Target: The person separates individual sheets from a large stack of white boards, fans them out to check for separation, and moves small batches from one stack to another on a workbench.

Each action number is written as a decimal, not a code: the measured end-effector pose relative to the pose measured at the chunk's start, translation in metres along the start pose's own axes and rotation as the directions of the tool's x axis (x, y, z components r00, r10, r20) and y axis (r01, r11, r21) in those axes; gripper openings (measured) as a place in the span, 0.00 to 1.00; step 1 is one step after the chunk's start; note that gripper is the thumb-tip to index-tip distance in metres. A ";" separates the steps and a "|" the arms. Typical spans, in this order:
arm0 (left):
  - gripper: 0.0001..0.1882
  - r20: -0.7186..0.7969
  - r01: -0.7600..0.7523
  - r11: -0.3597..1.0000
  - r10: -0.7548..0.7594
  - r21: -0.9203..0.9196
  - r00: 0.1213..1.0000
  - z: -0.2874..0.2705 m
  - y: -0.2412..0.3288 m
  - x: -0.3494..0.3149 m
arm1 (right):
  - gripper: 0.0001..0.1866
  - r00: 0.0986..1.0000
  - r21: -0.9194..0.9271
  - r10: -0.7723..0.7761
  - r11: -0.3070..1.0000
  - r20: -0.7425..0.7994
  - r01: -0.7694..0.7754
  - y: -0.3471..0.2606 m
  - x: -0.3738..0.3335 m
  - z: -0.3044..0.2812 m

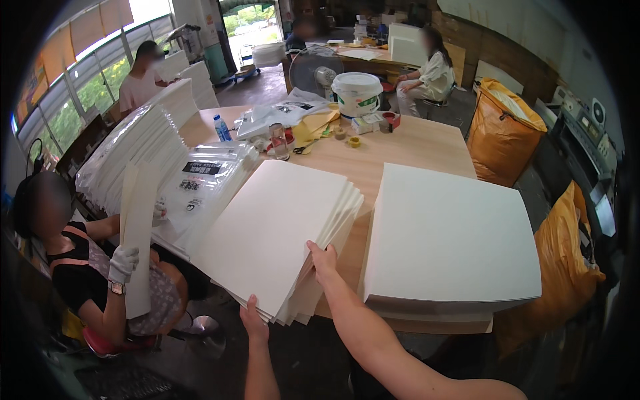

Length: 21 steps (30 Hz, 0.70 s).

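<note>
We have a loose stack of plain white paper (pixel 277 223), turned aslant, fanned toward three o'clock, one corner past the six-o'clock edge of the table (pixel 427 139).

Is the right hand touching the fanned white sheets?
Touching: the head view shows the right hand gripping the fanned white sheets at their right edge, one digit on top.

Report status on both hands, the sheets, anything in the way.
Left hand gripping fanned white sheets at near edge; right hand on their right edge. White stack to the right. Nothing seen blocking either hand.
</note>
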<state>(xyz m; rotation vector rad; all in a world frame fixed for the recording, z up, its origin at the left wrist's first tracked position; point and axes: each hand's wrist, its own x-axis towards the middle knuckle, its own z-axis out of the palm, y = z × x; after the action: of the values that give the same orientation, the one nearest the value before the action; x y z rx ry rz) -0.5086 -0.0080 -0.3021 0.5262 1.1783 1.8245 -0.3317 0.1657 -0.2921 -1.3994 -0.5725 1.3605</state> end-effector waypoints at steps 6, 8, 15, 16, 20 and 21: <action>0.28 0.022 0.070 0.997 -0.070 -0.019 0.997 -0.006 -0.009 0.010 | 0.28 0.945 -0.210 -0.314 0.921 0.093 0.327 0.054 -0.055 -0.037; 0.28 0.097 0.113 0.990 -0.104 -0.087 0.990 -0.042 -0.009 0.017 | 0.29 0.833 -0.138 -0.143 0.957 0.535 0.253 0.048 -0.146 -0.105; 0.25 -0.149 0.011 0.996 0.002 0.084 0.989 -0.073 -0.006 0.021 | 0.12 0.980 -0.580 0.065 0.813 0.187 0.056 -0.050 -0.244 -0.508; 0.24 -0.386 -0.050 0.940 0.186 0.337 0.904 -0.077 -0.009 0.012 | 0.13 0.994 -0.401 0.080 0.910 -0.070 -0.102 -0.058 -0.247 -0.552; 0.26 -0.104 -0.197 0.928 0.241 0.317 0.965 0.076 -0.043 -0.063 | 0.19 0.973 -0.890 -0.101 0.433 -0.206 -0.143 0.146 -0.268 -0.838; 0.28 0.047 -0.203 0.950 0.197 0.239 0.979 0.109 -0.022 -0.086 | 0.19 0.957 -0.882 0.065 0.375 -0.281 -0.284 0.162 -0.249 -0.809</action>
<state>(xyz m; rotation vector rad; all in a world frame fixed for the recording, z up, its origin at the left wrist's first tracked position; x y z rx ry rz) -0.3745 -0.0218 -0.2618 0.8310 1.3844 1.8461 0.2993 -0.3848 -0.4953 -2.5569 -1.1832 1.0030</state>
